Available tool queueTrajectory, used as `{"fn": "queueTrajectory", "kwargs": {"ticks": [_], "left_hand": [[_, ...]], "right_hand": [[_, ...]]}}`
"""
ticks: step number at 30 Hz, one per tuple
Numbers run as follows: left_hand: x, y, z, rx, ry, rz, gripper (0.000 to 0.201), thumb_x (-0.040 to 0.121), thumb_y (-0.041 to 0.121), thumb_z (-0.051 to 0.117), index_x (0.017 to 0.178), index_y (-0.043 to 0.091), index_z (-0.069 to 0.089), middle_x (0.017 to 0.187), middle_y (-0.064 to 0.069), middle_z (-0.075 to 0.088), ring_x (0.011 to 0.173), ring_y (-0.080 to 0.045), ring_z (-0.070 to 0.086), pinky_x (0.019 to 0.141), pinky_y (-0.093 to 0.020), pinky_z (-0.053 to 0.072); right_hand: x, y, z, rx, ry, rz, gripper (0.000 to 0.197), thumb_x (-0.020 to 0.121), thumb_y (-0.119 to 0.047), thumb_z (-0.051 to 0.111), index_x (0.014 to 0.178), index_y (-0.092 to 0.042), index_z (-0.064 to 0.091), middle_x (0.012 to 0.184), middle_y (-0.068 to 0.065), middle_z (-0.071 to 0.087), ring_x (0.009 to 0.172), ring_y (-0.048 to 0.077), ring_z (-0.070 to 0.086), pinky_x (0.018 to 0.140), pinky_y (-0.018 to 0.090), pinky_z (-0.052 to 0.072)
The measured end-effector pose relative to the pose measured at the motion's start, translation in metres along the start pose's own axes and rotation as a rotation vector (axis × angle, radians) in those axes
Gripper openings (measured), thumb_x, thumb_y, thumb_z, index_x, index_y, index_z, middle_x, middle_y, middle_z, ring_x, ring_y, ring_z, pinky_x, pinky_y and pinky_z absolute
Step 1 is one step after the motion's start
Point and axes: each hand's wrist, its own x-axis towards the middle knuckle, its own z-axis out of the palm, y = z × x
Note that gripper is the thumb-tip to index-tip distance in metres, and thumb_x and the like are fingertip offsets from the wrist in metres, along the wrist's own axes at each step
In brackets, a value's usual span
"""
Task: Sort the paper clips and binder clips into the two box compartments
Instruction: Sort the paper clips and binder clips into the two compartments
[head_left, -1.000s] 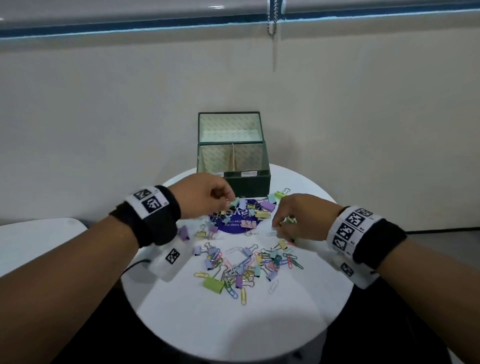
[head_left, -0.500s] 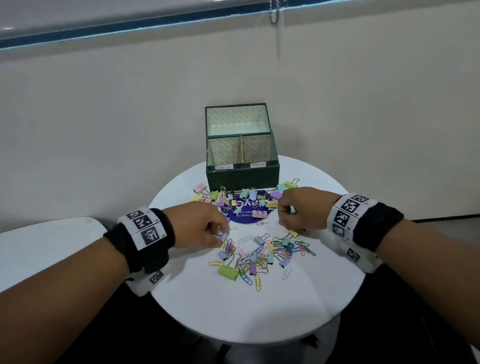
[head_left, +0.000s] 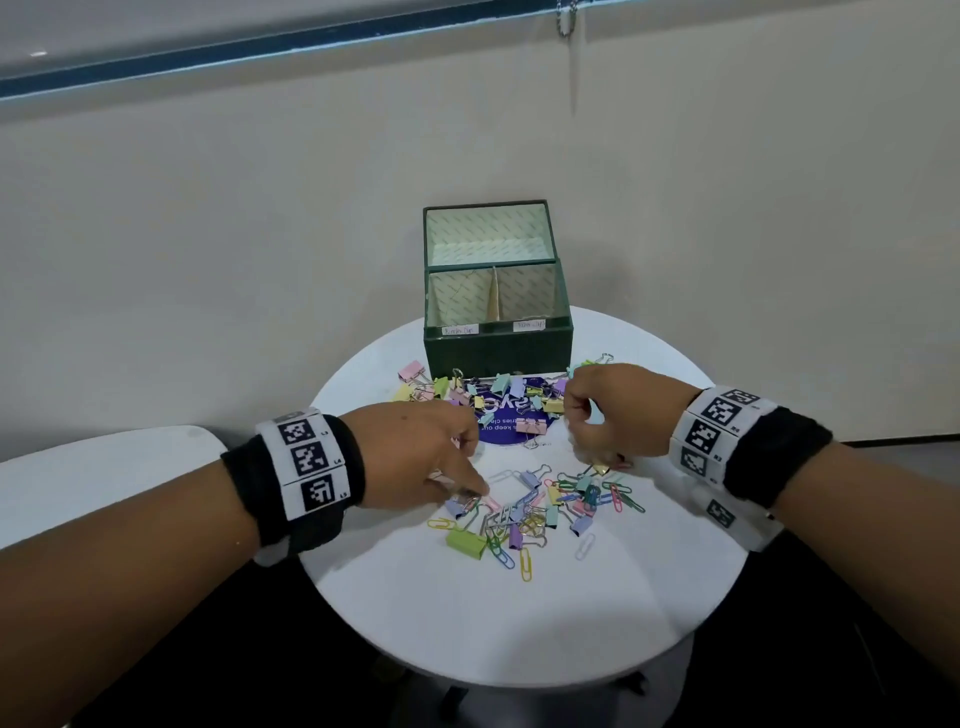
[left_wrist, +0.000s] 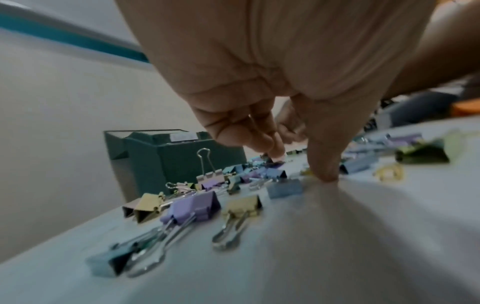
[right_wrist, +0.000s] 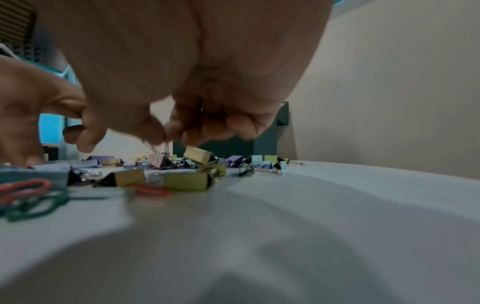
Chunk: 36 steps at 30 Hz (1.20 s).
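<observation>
A dark green box (head_left: 498, 347) stands at the back of the round white table (head_left: 519, 623), its two front compartments labelled. Pastel binder clips (head_left: 470, 389) lie in a row before it. Nearer me, paper clips and binder clips (head_left: 535, 514) lie mixed in a pile. My left hand (head_left: 475, 488) reaches down at the pile's left edge. Its thumb tip (left_wrist: 324, 174) presses the table beside a blue binder clip (left_wrist: 284, 188), and nothing shows in its fingers. My right hand (head_left: 576, 426) is curled, pinching the wire handles of a pink binder clip (right_wrist: 158, 160) that touches the table.
A purple round sticker (head_left: 506, 423) lies under the far row of clips. A large green binder clip (head_left: 466, 543) sits at the pile's near left. A second white surface (head_left: 104, 467) lies to the left, and the wall is close behind the box.
My left hand has come back from the far row of clips to the near pile. My right hand has moved from the pile's right side up toward the far row.
</observation>
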Motion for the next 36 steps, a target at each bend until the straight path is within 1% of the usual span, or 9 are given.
{"fn": "queueTrajectory", "kwargs": {"ticks": [4, 8, 13, 17, 19, 22, 27, 30, 36], "left_hand": [[0.005, 0.002, -0.002, 0.078, 0.041, 0.048, 0.012, 0.089, 0.038, 0.067, 0.096, 0.034, 0.076, 0.103, 0.011, 0.061, 0.096, -0.010, 0.055, 0.076, -0.025, 0.048], [0.004, -0.002, -0.006, 0.002, -0.039, -0.095, 0.015, 0.090, 0.043, 0.063, 0.095, 0.031, 0.071, 0.101, 0.014, 0.062, 0.096, -0.006, 0.054, 0.083, -0.025, 0.047], [-0.005, -0.014, -0.017, -0.451, 0.139, -0.332, 0.011, 0.082, 0.024, 0.080, 0.079, 0.022, 0.070, 0.078, 0.011, 0.071, 0.067, -0.001, 0.062, 0.066, -0.010, 0.043], [-0.016, -0.018, -0.019, -0.947, 0.096, -0.394, 0.021, 0.091, 0.004, 0.068, 0.108, 0.017, 0.069, 0.076, -0.002, 0.065, 0.068, -0.015, 0.065, 0.060, -0.028, 0.052], [-0.021, -0.017, -0.018, -0.995, 0.009, -0.403, 0.020, 0.093, 0.004, 0.061, 0.100, 0.017, 0.073, 0.074, -0.003, 0.062, 0.068, -0.018, 0.063, 0.059, -0.028, 0.050], [-0.026, -0.008, -0.014, -0.778, -0.066, -0.393, 0.019, 0.088, 0.011, 0.059, 0.087, 0.025, 0.073, 0.066, 0.012, 0.058, 0.061, -0.007, 0.051, 0.061, -0.022, 0.044], [-0.030, 0.017, -0.003, -0.025, -0.179, -0.245, 0.030, 0.084, 0.056, 0.064, 0.108, 0.040, 0.066, 0.089, 0.018, 0.043, 0.080, -0.003, 0.045, 0.076, -0.026, 0.044], [-0.028, 0.026, -0.002, 0.055, -0.182, -0.218, 0.025, 0.091, 0.053, 0.056, 0.108, 0.038, 0.068, 0.094, 0.017, 0.041, 0.086, -0.009, 0.051, 0.076, -0.028, 0.045], [-0.027, 0.026, 0.002, 0.053, -0.135, -0.192, 0.015, 0.094, 0.038, 0.050, 0.096, 0.031, 0.063, 0.102, 0.012, 0.055, 0.087, -0.011, 0.056, 0.072, -0.026, 0.043]], "right_hand": [[-0.004, -0.002, -0.003, 0.047, 0.031, -0.005, 0.012, 0.086, -0.021, 0.064, 0.080, -0.029, 0.056, 0.077, -0.018, 0.059, 0.071, 0.003, 0.053, 0.068, 0.021, 0.042], [-0.003, -0.002, -0.001, 0.024, -0.100, 0.022, 0.016, 0.082, -0.018, 0.070, 0.082, -0.030, 0.059, 0.082, -0.021, 0.063, 0.071, -0.001, 0.053, 0.067, 0.019, 0.041], [0.001, -0.004, 0.003, -0.009, -0.146, 0.028, 0.015, 0.088, -0.016, 0.062, 0.090, -0.031, 0.064, 0.084, -0.018, 0.066, 0.078, 0.007, 0.059, 0.070, 0.021, 0.048], [0.000, -0.009, 0.006, -0.050, -0.143, 0.022, 0.020, 0.090, -0.017, 0.054, 0.098, -0.032, 0.065, 0.086, -0.011, 0.068, 0.075, 0.010, 0.059, 0.071, 0.025, 0.051], [0.000, -0.008, 0.003, -0.017, -0.111, 0.033, 0.019, 0.090, -0.017, 0.053, 0.095, -0.029, 0.067, 0.089, -0.011, 0.068, 0.077, 0.009, 0.060, 0.072, 0.027, 0.050], [-0.001, -0.009, -0.003, -0.004, 0.024, -0.030, 0.014, 0.090, -0.015, 0.053, 0.084, -0.016, 0.065, 0.090, -0.006, 0.064, 0.083, 0.018, 0.059, 0.078, 0.036, 0.052], [-0.006, -0.014, -0.008, 0.015, 0.015, 0.046, 0.024, 0.100, -0.017, 0.043, 0.078, -0.015, 0.051, 0.073, 0.003, 0.060, 0.069, 0.020, 0.048, 0.069, 0.036, 0.044], [-0.010, -0.018, -0.008, -0.069, -0.144, 0.070, 0.024, 0.097, -0.018, 0.043, 0.075, -0.019, 0.051, 0.072, -0.003, 0.057, 0.068, 0.016, 0.045, 0.066, 0.032, 0.041], [-0.035, 0.002, -0.010, -0.149, -0.130, 0.191, 0.005, 0.077, -0.032, 0.059, 0.081, -0.032, 0.061, 0.074, -0.012, 0.059, 0.069, 0.006, 0.054, 0.063, 0.026, 0.044]]}}
